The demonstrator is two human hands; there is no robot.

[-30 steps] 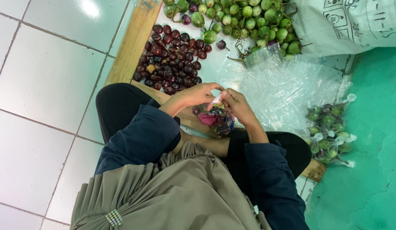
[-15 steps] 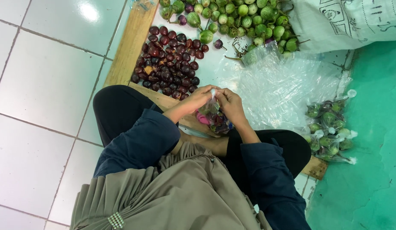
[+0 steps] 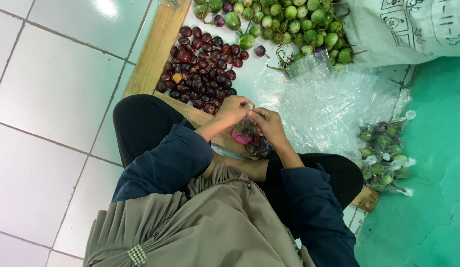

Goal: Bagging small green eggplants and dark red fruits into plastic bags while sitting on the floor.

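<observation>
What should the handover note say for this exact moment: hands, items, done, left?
Left hand and right hand both pinch the neck of a small clear bag of dark fruits, over the lap.
Dark purple pile lies loose on the board; green pile beyond it.
Done: filled bags lie on the right.
Left: this bag's neck looks not yet tied; both piles remain unbagged.

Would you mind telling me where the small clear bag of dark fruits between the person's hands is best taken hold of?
Probably by its gathered neck, from above. The small clear bag hangs with its filled bulge low over the lap, and its mouth is pinched together at the top where the left hand and right hand meet. The bunched plastic there is narrow enough to pinch; the bulge below would likely slip.
</observation>
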